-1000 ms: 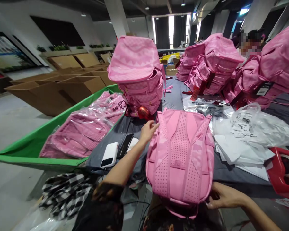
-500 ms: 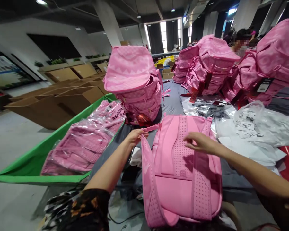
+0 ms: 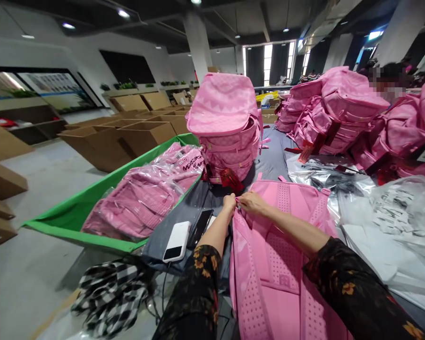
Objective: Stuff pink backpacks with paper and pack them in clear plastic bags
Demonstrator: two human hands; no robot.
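A pink backpack (image 3: 286, 278) lies in front of me with its padded, perforated back panel facing up. Its left shoulder strap (image 3: 250, 274) runs down along the near left side. At the upper left corner of the bag, my left hand (image 3: 229, 203) is closed on the end of this strap. Close beside it, my right hand (image 3: 252, 203) pinches the same strap end, its fingers almost touching the left ones. What lies exactly between the fingertips is partly hidden. Just beyond both hands stands another pink backpack (image 3: 223, 113) with red tags.
To the left, a green-rimmed bin (image 3: 78, 239) holds pink bags in clear plastic. A white power bank (image 3: 177, 241) and a dark phone (image 3: 200, 229) lie nearby. More pink backpacks (image 3: 340, 108) are stacked at right, behind plastic bags (image 3: 403, 203). Open cartons (image 3: 109, 146) stand farther left.
My right hand has moved left from above the back panel to the strap end beside my left hand. The view has turned left, bringing the power bank and phone into sight.
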